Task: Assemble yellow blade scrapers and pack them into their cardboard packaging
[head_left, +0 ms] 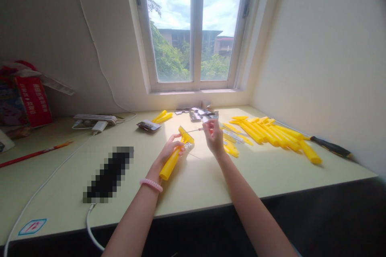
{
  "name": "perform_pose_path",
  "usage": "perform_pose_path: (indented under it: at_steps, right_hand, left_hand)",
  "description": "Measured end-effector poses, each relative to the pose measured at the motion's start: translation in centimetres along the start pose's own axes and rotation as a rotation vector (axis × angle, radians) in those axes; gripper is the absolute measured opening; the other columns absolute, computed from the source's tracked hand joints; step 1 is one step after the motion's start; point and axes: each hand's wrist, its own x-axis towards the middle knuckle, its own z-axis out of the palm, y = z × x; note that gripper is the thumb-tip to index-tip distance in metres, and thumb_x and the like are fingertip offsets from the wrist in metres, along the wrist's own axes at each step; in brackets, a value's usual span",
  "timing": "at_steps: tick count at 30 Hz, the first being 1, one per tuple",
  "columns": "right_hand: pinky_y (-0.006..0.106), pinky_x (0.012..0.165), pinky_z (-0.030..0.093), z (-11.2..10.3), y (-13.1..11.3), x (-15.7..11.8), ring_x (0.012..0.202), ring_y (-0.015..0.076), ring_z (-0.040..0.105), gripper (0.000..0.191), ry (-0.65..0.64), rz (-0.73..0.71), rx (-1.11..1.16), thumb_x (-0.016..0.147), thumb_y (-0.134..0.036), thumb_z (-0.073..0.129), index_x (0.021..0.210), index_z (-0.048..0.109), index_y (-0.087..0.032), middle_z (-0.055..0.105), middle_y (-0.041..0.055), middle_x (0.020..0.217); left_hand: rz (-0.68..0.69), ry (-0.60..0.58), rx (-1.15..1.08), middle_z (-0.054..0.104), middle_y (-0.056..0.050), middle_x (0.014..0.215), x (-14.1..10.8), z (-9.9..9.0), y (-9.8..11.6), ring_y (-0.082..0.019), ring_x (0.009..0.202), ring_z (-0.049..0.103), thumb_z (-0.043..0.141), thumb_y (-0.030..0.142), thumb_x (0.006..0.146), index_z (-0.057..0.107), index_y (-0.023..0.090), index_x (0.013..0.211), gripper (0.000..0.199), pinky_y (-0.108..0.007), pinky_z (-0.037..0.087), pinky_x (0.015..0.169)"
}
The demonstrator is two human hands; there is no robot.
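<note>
- The left hand (170, 149) is closed around a yellow plastic scraper handle (171, 163), its fingers wrapped near the flared head, with the shaft angled down toward the body.
- The right hand (214, 137) is held just beside the flared head, fingers pressed together; a thin metal rod (194, 130) appears pinched between them, though the exact contact is partly hidden.
- The rod's far end reaches toward the flared head; whether it touches could not be determined.
- The handle is judged light and stiff, though smooth enough to slip; the shaft is considered the safest hold. The rod is judged fine and easily dropped, and best held by its end.
- A heap of similar yellow plastic handles (262, 132) lies on the right of the pale green desk (196, 180), with a black-handled screwdriver (331, 147) beyond it.
- Silver blade packets (148, 125) and two short yellow pieces (162, 117) lie near the window-side wall.
- Open desk surface is seen in front of both hands, bounded by the near desk edge (211, 204).
- A white cable (45, 176) runs along the left side, near a pixelated, unidentifiable object (108, 174).
</note>
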Motion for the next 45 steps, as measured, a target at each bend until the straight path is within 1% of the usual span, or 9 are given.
perform_pose_path:
  at_steps: [3, 6, 9, 13, 18, 25, 32, 40, 45]
  right_hand:
    - [0.024, 0.05, 0.037, -0.04, -0.05, -0.04, 0.054, 0.0148, 0.054, 0.016, -0.025, 0.034, -0.006, 0.083, -0.037, 0.043, 0.078, 0.042, -0.022, 0.052, -0.0028, 0.059]
    - [0.025, 0.053, 0.038, -0.03, 0.05, -0.07, 0.058, 0.0152, 0.054, 0.014, -0.07, 0.017, -0.016, 0.084, -0.034, 0.037, 0.078, 0.041, -0.022, 0.051, -0.0019, 0.063]
    - [0.027, 0.056, 0.04, 0.0, 0.08, -0.04, 0.062, 0.0151, 0.052, 0.011, -0.033, -0.015, -0.033, 0.084, -0.03, 0.035, 0.079, 0.041, -0.022, 0.051, -0.0007, 0.069]
    - [0.024, 0.054, 0.04, -0.1, -0.15, 0.06, 0.061, 0.015, 0.056, 0.013, 0.032, 0.016, 0.035, 0.082, -0.035, 0.043, 0.082, 0.04, -0.022, 0.052, -0.0015, 0.066]
    - [0.023, 0.051, 0.039, -0.23, -0.24, 0.05, 0.057, 0.0151, 0.058, 0.017, -0.042, 0.049, 0.032, 0.083, -0.037, 0.041, 0.075, 0.042, -0.022, 0.049, -0.0039, 0.056]
    - [0.026, 0.056, 0.042, 0.02, 0.06, 0.04, 0.065, 0.0156, 0.056, 0.007, -0.051, -0.007, 0.041, 0.082, -0.029, 0.04, 0.08, 0.041, -0.022, 0.052, -0.0005, 0.069]
    - [0.022, 0.05, 0.039, -0.17, -0.26, 0.12, 0.057, 0.0141, 0.056, 0.018, -0.027, 0.05, 0.019, 0.081, -0.037, 0.046, 0.075, 0.043, -0.021, 0.052, -0.0028, 0.058]
    - [0.026, 0.058, 0.043, 0.07, 0.03, 0.01, 0.066, 0.0152, 0.056, 0.008, -0.072, -0.014, 0.002, 0.082, -0.029, 0.041, 0.08, 0.043, -0.021, 0.054, 0.0002, 0.071]
    - [0.023, 0.052, 0.042, -0.07, -0.27, 0.04, 0.064, 0.0156, 0.06, 0.014, -0.048, 0.008, 0.045, 0.081, -0.034, 0.046, 0.078, 0.044, -0.021, 0.058, 0.0, 0.066]
  left_hand:
    - [-0.01, 0.014, -0.014, 0.053, -0.001, 0.064, 0.04, -0.01, 0.03, -0.007, 0.046, 0.047, 0.055, 0.011, 0.066, 0.038, 0.016, 0.115, 0.052, -0.016, 0.033, 0.043]
    - [-0.017, 0.008, -0.02, 0.052, 0.0, 0.062, 0.02, -0.09, 0.1, -0.007, 0.045, 0.046, 0.055, 0.011, 0.066, 0.038, 0.015, 0.116, 0.053, -0.017, 0.034, 0.043]
    - [-0.012, -0.013, -0.012, 0.051, 0.001, 0.06, -0.06, -0.16, 0.14, -0.007, 0.045, 0.046, 0.054, 0.013, 0.068, 0.037, 0.016, 0.117, 0.052, -0.017, 0.034, 0.044]
    - [-0.01, -0.051, -0.016, 0.051, 0.001, 0.06, -0.21, -0.02, 0.19, -0.006, 0.045, 0.044, 0.053, 0.013, 0.069, 0.036, 0.017, 0.117, 0.051, -0.016, 0.033, 0.045]
    - [-0.017, -0.029, -0.023, 0.052, 0.001, 0.063, -0.15, 0.04, 0.31, -0.005, 0.045, 0.044, 0.054, 0.013, 0.068, 0.037, 0.016, 0.115, 0.051, -0.016, 0.033, 0.044]
    - [-0.022, -0.014, -0.018, 0.053, 0.0, 0.064, 0.01, -0.35, 0.19, -0.006, 0.044, 0.044, 0.054, 0.014, 0.069, 0.035, 0.016, 0.118, 0.053, -0.017, 0.035, 0.044]
    - [-0.025, -0.017, -0.008, 0.053, 0.0, 0.063, -0.06, -0.28, 0.13, -0.006, 0.044, 0.044, 0.054, 0.014, 0.07, 0.034, 0.016, 0.119, 0.053, -0.017, 0.035, 0.045]
    - [-0.019, -0.012, -0.001, 0.053, 0.0, 0.063, -0.02, -0.3, 0.18, -0.006, 0.044, 0.045, 0.054, 0.015, 0.07, 0.035, 0.016, 0.118, 0.052, -0.017, 0.035, 0.044]
    - [-0.003, -0.032, -0.013, 0.052, 0.0, 0.062, 0.17, -0.35, -0.01, -0.007, 0.046, 0.046, 0.052, 0.012, 0.068, 0.035, 0.015, 0.118, 0.053, -0.016, 0.034, 0.043]
